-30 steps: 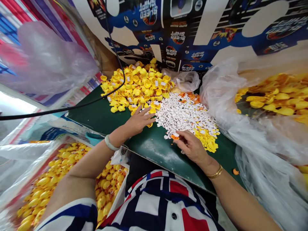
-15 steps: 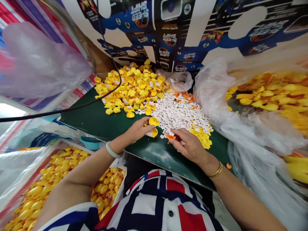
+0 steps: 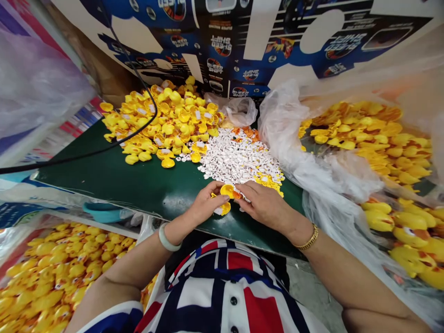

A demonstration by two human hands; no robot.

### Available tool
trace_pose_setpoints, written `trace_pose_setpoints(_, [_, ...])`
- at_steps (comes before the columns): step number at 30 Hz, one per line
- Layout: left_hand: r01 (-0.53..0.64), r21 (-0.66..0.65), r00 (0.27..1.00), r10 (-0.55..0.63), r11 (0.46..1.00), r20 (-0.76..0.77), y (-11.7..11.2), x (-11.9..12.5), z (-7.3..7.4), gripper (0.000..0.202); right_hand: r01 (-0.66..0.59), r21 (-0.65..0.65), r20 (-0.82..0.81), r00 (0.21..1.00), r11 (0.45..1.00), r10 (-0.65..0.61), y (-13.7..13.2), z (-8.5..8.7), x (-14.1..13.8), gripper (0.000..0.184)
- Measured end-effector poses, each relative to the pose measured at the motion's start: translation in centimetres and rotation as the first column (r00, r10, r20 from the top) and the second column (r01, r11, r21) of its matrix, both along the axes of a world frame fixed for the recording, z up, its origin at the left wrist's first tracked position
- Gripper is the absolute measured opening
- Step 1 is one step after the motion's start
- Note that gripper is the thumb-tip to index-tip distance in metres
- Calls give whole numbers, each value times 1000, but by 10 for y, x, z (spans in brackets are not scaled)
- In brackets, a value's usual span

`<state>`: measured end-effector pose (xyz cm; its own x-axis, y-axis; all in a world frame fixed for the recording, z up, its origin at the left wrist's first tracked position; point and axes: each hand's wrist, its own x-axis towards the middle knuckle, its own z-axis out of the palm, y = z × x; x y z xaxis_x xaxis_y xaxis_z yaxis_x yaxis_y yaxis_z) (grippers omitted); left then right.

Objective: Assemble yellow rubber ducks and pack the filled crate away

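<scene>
Two hands, left (image 3: 207,205), right (image 3: 265,203), pinching a yellow duck shell (image 3: 227,190), green workbench (image 3: 114,178), printed cartons (image 3: 243,41)

Room over the green table (image 3: 104,182) beside the left hand (image 3: 204,203); duck heap (image 3: 163,125) ahead, plastic bag (image 3: 287,138) right.

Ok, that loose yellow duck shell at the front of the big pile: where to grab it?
Pinch the yellow duck shell across its sides, coming from the near side over the green work surface. It sits at the pile's front, so that approach is free, and its rounded form offers no handle. Which way it faces is unclear.
</scene>
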<state>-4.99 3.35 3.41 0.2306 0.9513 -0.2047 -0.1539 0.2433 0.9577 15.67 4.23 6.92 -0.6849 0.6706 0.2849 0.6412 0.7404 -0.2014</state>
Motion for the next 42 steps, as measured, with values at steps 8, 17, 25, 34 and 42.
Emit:
trace_pose_setpoints(8, [-20,-104,995,31,994,96,-8,12,-10,37,-2,-143,-80,997,990,-10,-1,-20,-2,29])
trace_pose_setpoints(17, [301,-302,886,-148,905,439,-41,7,-10,47,-95,-182,-216,975,979,54,-47,-41,3,45])
trace_pose_setpoints(25, [300,-292,884,-150,908,442,-44,5,-12,64,169,-264,-326,911,950,-253,-56,-57,28,30])
trace_pose_setpoints(34, [170,-225,899,-58,959,434,12,36,0,65,357,-135,85,933,924,-349,1,-70,47,20])
trace_pose_setpoints(42, [15,-294,913,107,956,395,27,49,0,58,269,-17,-99,958,963,-269,-14,-49,35,20])
